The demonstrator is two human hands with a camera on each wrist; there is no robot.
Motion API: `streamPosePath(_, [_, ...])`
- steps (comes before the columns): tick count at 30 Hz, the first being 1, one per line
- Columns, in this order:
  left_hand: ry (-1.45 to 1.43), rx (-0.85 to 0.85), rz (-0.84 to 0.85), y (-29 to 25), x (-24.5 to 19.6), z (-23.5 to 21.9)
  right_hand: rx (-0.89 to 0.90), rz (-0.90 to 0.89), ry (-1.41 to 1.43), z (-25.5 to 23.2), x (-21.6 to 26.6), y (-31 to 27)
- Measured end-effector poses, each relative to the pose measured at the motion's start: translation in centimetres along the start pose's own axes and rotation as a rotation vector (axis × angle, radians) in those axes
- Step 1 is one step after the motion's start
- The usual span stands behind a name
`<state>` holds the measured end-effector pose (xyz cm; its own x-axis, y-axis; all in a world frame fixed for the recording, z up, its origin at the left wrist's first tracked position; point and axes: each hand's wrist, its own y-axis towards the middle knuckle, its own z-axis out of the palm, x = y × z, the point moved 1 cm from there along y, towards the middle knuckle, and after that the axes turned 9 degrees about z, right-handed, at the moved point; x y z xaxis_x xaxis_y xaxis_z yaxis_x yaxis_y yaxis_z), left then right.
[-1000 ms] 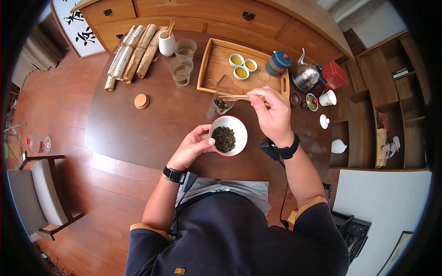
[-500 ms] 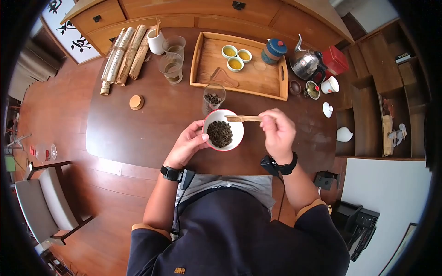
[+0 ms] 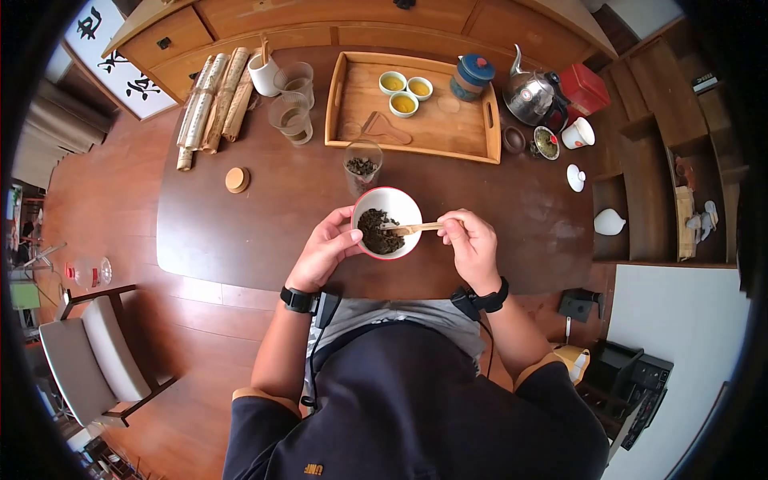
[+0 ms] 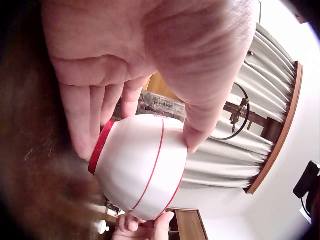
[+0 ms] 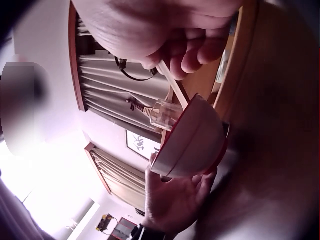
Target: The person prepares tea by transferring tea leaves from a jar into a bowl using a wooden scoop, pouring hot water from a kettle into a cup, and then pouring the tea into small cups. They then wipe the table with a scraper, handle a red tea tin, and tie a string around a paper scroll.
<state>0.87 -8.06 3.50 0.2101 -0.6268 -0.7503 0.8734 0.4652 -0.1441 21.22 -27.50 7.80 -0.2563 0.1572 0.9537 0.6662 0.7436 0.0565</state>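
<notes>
The left hand [image 3: 324, 250] grips a white bowl [image 3: 410, 210] with a red rim, thumb on the rim and fingers around its side; dark dried leaves [image 3: 376, 232] lie inside. Pinched in the right hand [image 3: 472, 246] is a wooden scoop [image 3: 424, 227], its far end among the leaves. From the left wrist view the bowl [image 4: 142, 165] shows a red line and a red foot. Its tilted outer wall also appears in the right wrist view. A clear glass [image 3: 364, 172] with dark leaves stands just beyond the bowl.
A wooden tray [image 3: 332, 104] bears three small cups and a blue jar [image 3: 472, 76]. A kettle [image 3: 530, 98] and a red box stand right of it. Rolled bundles [image 3: 212, 100], a white holder and two glasses are at the back left. A round lid [image 3: 237, 180] lies at left.
The right hand has moved from above the glass to the bowl's right side, lowering the scoop's end into the leaves. The left hand still holds the bowl.
</notes>
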Motion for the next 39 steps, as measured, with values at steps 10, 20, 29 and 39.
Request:
streamPosePath(10, [0.108, -0.015, -0.033, 0.2, 0.2, 0.7, -0.090, 0.501, 0.507, 2.9, -2.8, -1.1])
streamPosePath(20, [0.079, 0.003, -0.018, 0.0, 0.3, 0.2, -0.098, 0.493, 0.606, 2.1, -2.0, 0.3])
streamPosePath(29, [0.016, 0.022, 0.001, -0.1, 0.2, -0.3, -0.076, 0.519, 0.670, 1.5, -0.6, 1.2])
streamPosePath(39, [-0.045, 0.028, 0.029, -0.1, 0.4, -0.8, -0.063, 0.444, 0.706, 0.0, 4.9, 7.0])
